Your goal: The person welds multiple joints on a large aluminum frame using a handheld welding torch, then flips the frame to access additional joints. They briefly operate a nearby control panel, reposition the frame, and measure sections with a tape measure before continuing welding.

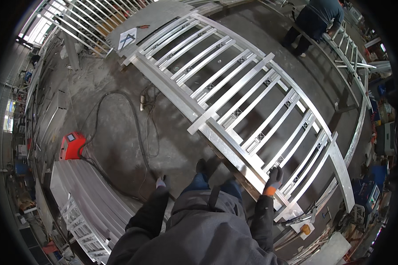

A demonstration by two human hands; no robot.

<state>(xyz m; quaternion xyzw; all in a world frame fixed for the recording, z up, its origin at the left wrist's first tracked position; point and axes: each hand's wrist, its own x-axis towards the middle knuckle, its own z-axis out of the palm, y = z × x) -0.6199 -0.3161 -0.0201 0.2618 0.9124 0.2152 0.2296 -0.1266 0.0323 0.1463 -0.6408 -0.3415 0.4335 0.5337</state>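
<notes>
A large silver metal railing panel (234,95) with many parallel bars and small crossed ornaments lies across supports, stretching from the far middle to my right. My right hand (274,179), in a dark glove with an orange cuff, is over its near end, fingers pointing forward; whether it presses on a bar is hard to tell. My left hand (162,182), in a pale glove, hangs low at my left side. A black cable (141,143) passes right beside it. The fingers of that hand are too small to make out, so whether it holds the cable does not show.
A red machine box (74,145) stands on long stacked metal profiles (93,185) at the left, its cable looping over the floor. Red-handled pliers (143,27) and paper (127,38) lie on a far board. Another person (316,20) bends over a metal frame (347,53) at far right.
</notes>
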